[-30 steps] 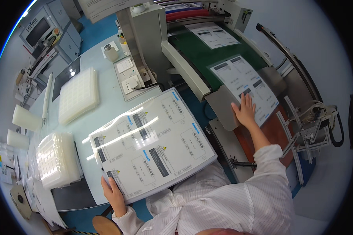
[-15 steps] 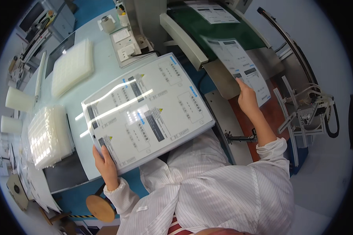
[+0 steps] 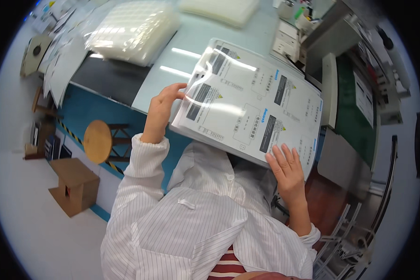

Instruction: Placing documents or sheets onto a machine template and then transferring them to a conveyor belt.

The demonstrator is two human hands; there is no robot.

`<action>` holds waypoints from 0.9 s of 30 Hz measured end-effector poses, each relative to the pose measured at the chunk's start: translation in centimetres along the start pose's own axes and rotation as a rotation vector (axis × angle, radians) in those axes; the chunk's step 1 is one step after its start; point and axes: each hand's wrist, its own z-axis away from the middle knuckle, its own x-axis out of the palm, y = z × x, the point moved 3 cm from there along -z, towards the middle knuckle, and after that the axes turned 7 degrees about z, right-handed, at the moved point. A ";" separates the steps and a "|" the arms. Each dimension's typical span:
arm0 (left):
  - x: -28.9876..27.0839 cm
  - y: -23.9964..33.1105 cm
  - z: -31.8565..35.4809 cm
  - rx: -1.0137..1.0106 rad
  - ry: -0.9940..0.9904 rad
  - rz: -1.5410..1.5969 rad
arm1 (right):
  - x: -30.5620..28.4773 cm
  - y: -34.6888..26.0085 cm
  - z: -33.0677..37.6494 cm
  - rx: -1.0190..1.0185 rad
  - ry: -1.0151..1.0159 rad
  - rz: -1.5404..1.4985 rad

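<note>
A thick stack of printed plastic sheets (image 3: 247, 109), glossy and pale with black, blue and yellow markings, lies in front of me over the near edge of the work table. At its left edge is my left hand (image 3: 161, 112), fingers bent and a little apart, their tips touching the sheets near the corner. My right hand (image 3: 288, 175) rests palm down on the near right corner, with its fingers spread over the top sheet. The upper sheets stand slightly uneven along the left side.
Clear-wrapped pale blocks (image 3: 135, 30) stand on the light table (image 3: 165, 60). To the right, a green conveyor belt (image 3: 345, 112) carries another printed sheet (image 3: 364, 100). A round wooden stool (image 3: 98, 141) and a cardboard box (image 3: 74, 184) are on the left. A metal frame (image 3: 345, 233) stands lower right.
My right hand has come from the belt, where it held a printed sheet, onto the stack and lies flat. My left hand has moved up along the stack's left edge. The view has turned left.
</note>
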 end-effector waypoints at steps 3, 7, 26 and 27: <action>-0.7 -0.6 0.8 -0.049 0.030 -0.077 | 0.5 -0.2 -0.1 -0.022 -0.029 -0.018; -0.7 -1.2 1.1 0.001 0.112 -0.210 | 1.1 0.0 -0.1 -0.014 -0.054 -0.005; 0.8 -1.2 0.6 0.175 0.119 -0.499 | 2.3 0.8 0.9 0.098 -0.137 -0.151; 1.5 -1.1 0.2 0.163 0.118 -0.513 | 2.0 1.0 1.1 0.095 -0.133 -0.180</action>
